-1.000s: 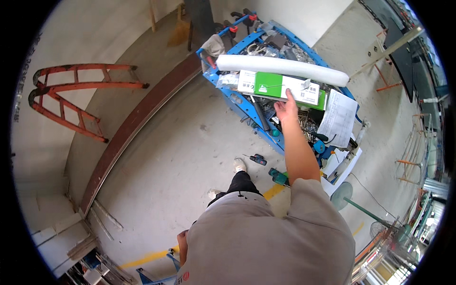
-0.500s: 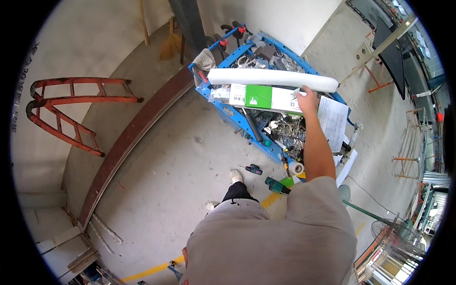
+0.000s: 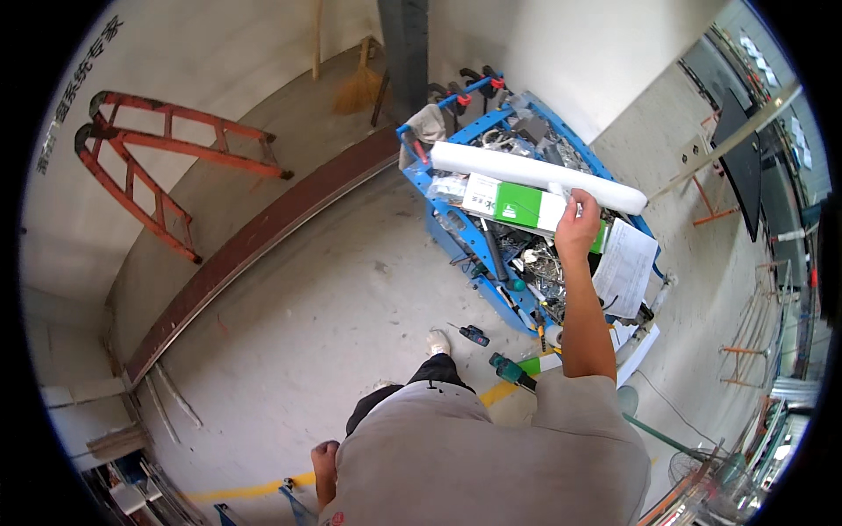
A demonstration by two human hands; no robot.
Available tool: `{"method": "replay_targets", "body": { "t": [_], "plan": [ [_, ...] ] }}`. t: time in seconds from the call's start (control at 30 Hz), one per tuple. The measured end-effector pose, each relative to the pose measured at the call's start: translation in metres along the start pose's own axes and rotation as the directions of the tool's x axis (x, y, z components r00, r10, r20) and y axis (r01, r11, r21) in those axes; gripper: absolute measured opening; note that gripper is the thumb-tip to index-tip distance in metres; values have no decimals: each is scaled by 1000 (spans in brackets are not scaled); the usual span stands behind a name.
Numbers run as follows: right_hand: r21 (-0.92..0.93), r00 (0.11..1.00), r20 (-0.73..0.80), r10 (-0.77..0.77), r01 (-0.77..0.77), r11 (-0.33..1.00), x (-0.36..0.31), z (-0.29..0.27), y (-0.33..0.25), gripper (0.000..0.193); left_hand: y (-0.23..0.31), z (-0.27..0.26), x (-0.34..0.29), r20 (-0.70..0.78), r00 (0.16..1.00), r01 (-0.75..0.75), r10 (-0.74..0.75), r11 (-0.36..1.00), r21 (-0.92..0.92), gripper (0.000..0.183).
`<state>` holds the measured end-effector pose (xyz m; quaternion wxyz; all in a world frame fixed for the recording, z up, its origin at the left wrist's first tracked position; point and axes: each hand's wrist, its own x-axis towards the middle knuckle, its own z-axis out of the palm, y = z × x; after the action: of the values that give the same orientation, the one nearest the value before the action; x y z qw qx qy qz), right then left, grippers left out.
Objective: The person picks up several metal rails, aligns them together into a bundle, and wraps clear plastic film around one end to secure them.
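Note:
My right hand (image 3: 578,224) is over a long green and white box (image 3: 517,204) on top of a blue cart (image 3: 628,216). Its fingers are pinched together at a small whitish piece, too small to name. Just behind the box lies a long white foam-like roll (image 3: 535,173). Beside my right wrist, printed paper sheets (image 3: 626,267) rest on the cart's right end. My left hand (image 3: 324,459) hangs low at my left side, its fingers curled in, and nothing shows in it.
Loose metal hardware (image 3: 538,270) fills the cart. A cordless drill (image 3: 474,335) and a green power tool (image 3: 512,371) lie on the floor near my foot. An orange ladder (image 3: 189,150) leans at the left, past a curved brown-red ledge (image 3: 263,238). A broom (image 3: 358,88) stands behind.
The view has shifted, so the cart appears farther right and lower. My right hand has stayed over the box, fingers still pinched. My left hand has come into fuller view.

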<state>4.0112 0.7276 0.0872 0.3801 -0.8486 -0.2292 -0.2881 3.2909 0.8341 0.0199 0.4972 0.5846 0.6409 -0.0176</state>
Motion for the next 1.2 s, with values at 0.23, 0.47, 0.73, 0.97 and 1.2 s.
{"method": "replay_targets", "body": {
  "t": [0.23, 0.47, 0.73, 0.97, 1.2],
  "plan": [
    [761, 828, 554, 86, -545, 351, -47, 49, -200, 3, 71, -54, 42, -102, 970, -217, 221, 975, 46, 28],
    [703, 477, 701, -531, -587, 402, -185, 39, -491, 7, 165, -200, 55, -358, 569, -808, 740, 584, -79, 32],
    [850, 13, 397, -918, -383, 362, -375, 33, -756, 13, 27, -385, 82, -402, 682, -721, 611, 654, -229, 36],
    [852, -118, 344, -932, -379, 362, -513, 93, -942, 10, -106, -529, 142, -505, 806, -550, 309, 708, -444, 21],
    [825, -349, 143, -926, -475, 307, -676, 195, -1146, 20, -224, -682, 207, -484, 845, -294, -225, 560, -774, 24]
  ]
}}
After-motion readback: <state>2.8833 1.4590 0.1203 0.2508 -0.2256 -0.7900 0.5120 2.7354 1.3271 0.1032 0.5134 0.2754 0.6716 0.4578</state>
